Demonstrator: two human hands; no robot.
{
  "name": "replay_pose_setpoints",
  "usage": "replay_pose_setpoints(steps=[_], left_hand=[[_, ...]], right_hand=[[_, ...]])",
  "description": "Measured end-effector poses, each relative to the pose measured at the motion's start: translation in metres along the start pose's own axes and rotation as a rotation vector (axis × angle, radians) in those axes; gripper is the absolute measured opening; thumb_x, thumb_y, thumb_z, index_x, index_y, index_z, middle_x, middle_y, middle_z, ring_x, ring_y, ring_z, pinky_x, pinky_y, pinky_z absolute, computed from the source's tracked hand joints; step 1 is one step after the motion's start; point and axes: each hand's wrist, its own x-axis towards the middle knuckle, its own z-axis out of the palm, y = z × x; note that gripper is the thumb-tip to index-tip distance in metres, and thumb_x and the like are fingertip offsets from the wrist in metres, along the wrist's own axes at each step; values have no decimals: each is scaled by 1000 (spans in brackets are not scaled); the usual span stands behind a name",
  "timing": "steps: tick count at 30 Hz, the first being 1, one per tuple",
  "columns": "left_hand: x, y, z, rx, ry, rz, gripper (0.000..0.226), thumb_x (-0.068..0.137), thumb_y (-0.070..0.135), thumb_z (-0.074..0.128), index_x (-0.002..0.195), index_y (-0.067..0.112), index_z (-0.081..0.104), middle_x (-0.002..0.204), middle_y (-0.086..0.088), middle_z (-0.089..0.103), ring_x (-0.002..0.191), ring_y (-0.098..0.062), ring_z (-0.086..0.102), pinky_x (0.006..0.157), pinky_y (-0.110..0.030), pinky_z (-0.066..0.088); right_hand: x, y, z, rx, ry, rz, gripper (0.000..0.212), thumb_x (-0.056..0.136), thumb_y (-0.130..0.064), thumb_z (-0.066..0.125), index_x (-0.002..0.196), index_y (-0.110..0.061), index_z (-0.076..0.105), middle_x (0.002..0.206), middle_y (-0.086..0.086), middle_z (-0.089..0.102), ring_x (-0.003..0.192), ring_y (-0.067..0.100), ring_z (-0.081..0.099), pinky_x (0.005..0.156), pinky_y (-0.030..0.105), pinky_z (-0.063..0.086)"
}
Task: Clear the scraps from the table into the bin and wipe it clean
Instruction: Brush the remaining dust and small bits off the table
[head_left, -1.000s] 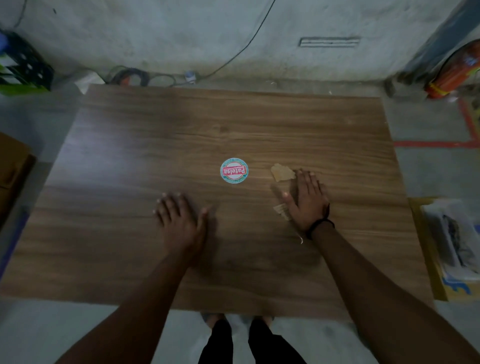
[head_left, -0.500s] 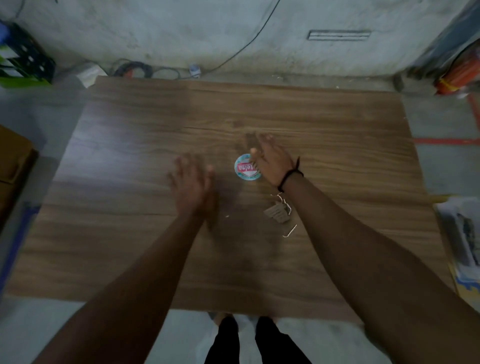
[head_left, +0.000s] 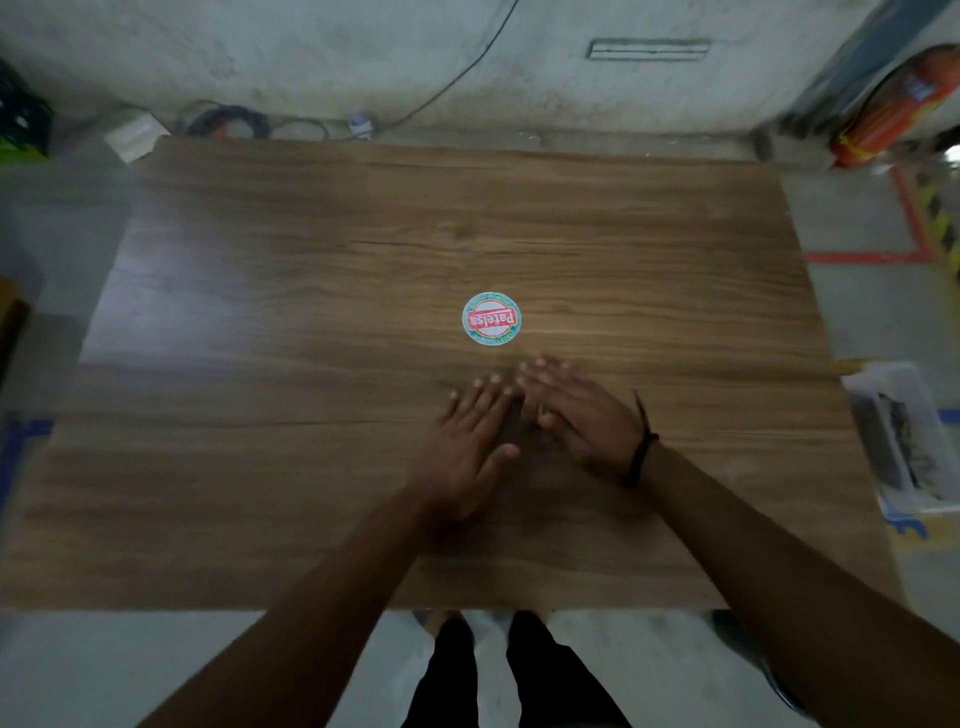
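Your left hand (head_left: 467, 447) and right hand (head_left: 576, 415) lie palm down on the counter (head_left: 260, 364), close together. Their fingers angle toward each other, so the two hands form a shallow wedge pointing away from you. Each grip is wide, with straight, slightly spread fingers laid flat and curled round nothing. The left fingertips (head_left: 480, 383) come right up beside the right index finger. The blur there hides whether they touch, and you cannot tell whether any scrap lies under the palms.

Just beyond the right hand's fingertips, apart from them, lies one round label (head_left: 491, 318), flat on the wood. Being a circle it has no long axis, but its red band of lettering runs left to right across the counter and reads upside down to you, its top edge toward your body.

You wear one dark wristband (head_left: 641, 452), on the right wrist.

Well to the right of your right hand, past the counter's edge and down on the floor, stands one box lined with pale plastic, which looks like the bin (head_left: 904, 447). Its long side runs away from you.

Far beyond both hands, a coil of cable (head_left: 228, 122) lies at the foot of the wall. Up to the right of it there is one strip of red floor tape (head_left: 862, 257).
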Motion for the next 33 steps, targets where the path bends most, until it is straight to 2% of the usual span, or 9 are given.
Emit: replay_pose_setpoints(steps=[2,4,7,9,18,24,28,31,33], left_hand=[[-16,-23,-13,14,158,-107,67,93,59,13,147,23,26,157,-4,12,147,-28,6,117,-40,-5],[-39,-60,-30,99,325,-468,66,91,56,19,148,23,26,159,-7,8,147,-32,2,114,-44,-12],[-76,-115,-49,128,341,-922,77,88,61,21,149,15,23,157,-23,7,143,-44,0,110,-64,-4],[-88,-130,-49,94,282,-1021,82,87,62,20,148,8,22,154,-30,10,140,-52,5,109,-67,1],[-19,-17,3,-111,203,-319,83,85,61,-1,150,11,12,159,-13,3,146,-24,-8,117,-36,-9],[19,48,13,-861,253,-218,78,88,61,16,149,14,25,155,-6,28,145,-14,21,120,-39,13],[17,32,8,-852,490,-197,59,93,52,24,141,19,37,146,-1,40,136,-9,35,114,-36,27],[21,18,18,-779,476,-191,70,93,52,24,143,4,37,148,-9,39,138,-18,35,114,-43,28],[24,29,25,-768,424,-143,69,93,50,24,142,4,38,145,-11,44,135,-20,40,113,-37,30]], right_hand=[[-23,11,-11,92,201,108,56,99,-42,25,140,-8,44,149,10,38,142,20,27,117,34,19],[-41,24,-12,124,351,327,59,96,-44,26,140,-8,42,149,12,38,142,18,26,117,33,20],[-48,31,5,74,351,648,73,89,-50,15,145,-7,33,153,14,30,144,27,24,117,39,16],[-38,23,23,5,311,657,75,88,-51,13,146,-7,30,155,12,26,144,28,21,118,40,11],[32,-61,57,260,353,396,67,90,-44,22,137,-3,46,144,16,45,137,27,39,116,37,20],[22,-50,33,1163,697,499,73,83,-75,39,121,-17,61,129,13,59,125,25,52,109,41,37],[-5,-20,29,976,784,552,59,87,-71,35,113,-26,62,124,16,62,121,27,55,109,45,38],[-9,-18,38,680,666,493,66,95,-61,21,121,-15,60,129,15,59,120,8,50,109,24,35],[-3,-26,44,503,597,457,76,96,-59,14,125,-5,58,131,16,58,125,18,49,112,32,32]])
